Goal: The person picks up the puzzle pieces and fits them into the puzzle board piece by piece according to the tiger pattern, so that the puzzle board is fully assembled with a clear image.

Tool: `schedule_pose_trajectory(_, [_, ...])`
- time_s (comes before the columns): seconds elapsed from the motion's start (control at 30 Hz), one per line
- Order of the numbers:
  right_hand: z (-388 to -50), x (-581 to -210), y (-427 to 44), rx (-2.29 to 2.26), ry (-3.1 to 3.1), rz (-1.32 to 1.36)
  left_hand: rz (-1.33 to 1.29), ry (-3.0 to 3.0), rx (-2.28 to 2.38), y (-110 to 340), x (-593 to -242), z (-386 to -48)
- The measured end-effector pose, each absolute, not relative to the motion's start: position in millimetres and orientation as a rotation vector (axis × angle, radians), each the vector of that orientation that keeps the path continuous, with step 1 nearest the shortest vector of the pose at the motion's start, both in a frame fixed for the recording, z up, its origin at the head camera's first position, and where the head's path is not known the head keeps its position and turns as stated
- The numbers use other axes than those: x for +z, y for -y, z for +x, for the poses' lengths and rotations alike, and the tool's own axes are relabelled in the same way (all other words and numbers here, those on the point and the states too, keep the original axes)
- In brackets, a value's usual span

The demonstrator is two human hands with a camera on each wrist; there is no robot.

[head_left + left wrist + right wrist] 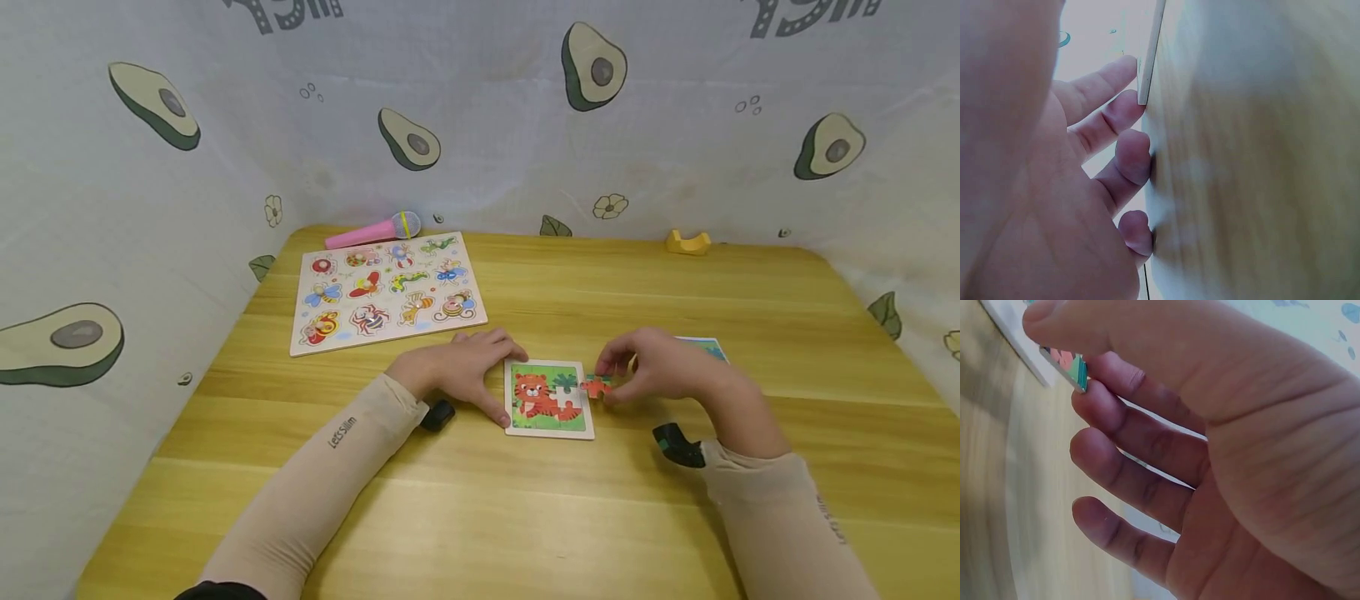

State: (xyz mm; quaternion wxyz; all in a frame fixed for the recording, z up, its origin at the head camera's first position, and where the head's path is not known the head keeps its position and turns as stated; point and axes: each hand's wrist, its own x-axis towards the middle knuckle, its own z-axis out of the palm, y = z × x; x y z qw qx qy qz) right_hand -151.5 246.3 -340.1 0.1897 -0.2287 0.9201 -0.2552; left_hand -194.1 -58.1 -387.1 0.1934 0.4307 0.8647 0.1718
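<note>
A square jigsaw puzzle with a tiger picture lies on the table, its pale frame [551, 433] around the fitted pieces. A white gap shows right of the tiger's body. My left hand [468, 367] is spread at the frame's left side, thumb by the lower corner and a finger at the upper one; in the left wrist view two fingertips [1125, 109] touch its edge. Between thumb and fingers, my right hand [660, 367] pinches an orange and green puzzle piece [597, 386] at the frame's right edge. The piece [1063, 360] appears tilted in the right wrist view.
An insect peg puzzle board [390, 292] lies at the back left, with a pink toy microphone [367, 234] behind it. A yellow curved block [687, 242] sits at the back right. Behind my right hand lies a partly hidden blue card [708, 346].
</note>
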Motion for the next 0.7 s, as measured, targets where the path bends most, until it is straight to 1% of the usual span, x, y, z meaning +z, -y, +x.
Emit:
schedule_pose_trajectory(0.37, [-154,-351,-227,-0.703,-2.522,-0.708,1.215,-2.420,0.498,59,-388,-194])
schedule_pose_trajectory(0.7, [-154,-356,-220,-0.711,-2.507,-0.718,1.211,-2.422,0.482,59,-386,-193])
